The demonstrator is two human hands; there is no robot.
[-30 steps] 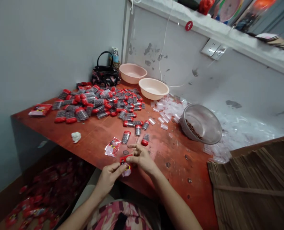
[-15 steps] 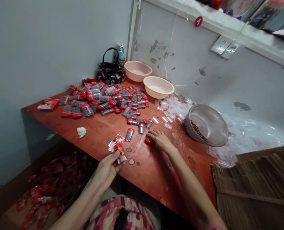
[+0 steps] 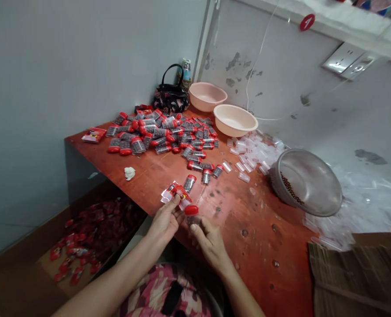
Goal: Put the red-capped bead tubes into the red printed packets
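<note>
My left hand (image 3: 165,221) pinches a red-and-white printed packet (image 3: 176,194) by its lower edge. My right hand (image 3: 209,245) grips a clear tube of dark beads with a red cap (image 3: 192,215), held upright just right of the packet. The two hands are close but apart. Beyond them, two single capped tubes (image 3: 189,182) (image 3: 206,176) lie on the red-brown wooden table (image 3: 248,211). A large heap of similar tubes (image 3: 158,136) covers the table's far left.
Loose clear tubes (image 3: 253,152) lie beside two pink basins (image 3: 231,120) (image 3: 206,97). A tilted metal bowl (image 3: 305,182) holds brown beads. A cardboard box (image 3: 93,237) of red packets sits below the left edge. Flattened cardboard (image 3: 353,281) is at the right.
My right hand has lifted the red-capped tube off the table and brought it up beside the packet. My left hand still holds the packet. The view has shifted.
</note>
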